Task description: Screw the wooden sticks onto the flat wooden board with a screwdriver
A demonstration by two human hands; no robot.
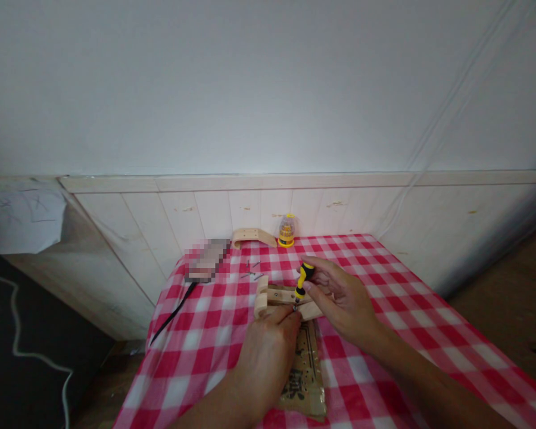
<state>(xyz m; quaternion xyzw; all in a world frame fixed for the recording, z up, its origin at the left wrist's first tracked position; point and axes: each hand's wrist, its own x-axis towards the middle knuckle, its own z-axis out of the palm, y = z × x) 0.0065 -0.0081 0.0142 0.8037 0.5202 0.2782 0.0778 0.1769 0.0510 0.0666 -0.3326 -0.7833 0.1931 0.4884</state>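
While right hand (347, 301) grips screwdriver (302, 282) — jar (286, 242) shows yellow contents (286, 230).

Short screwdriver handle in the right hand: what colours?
The short screwdriver handle is yellow and black; head view.

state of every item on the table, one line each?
Screwdriver: in right hand, tip down
Wooden part: left hand against it
Loose screws: lying scattered
Bit case: upright
Curved wooden piece: lying near wall
Brown packet: flat, partly covered
Pixelated item: state masked
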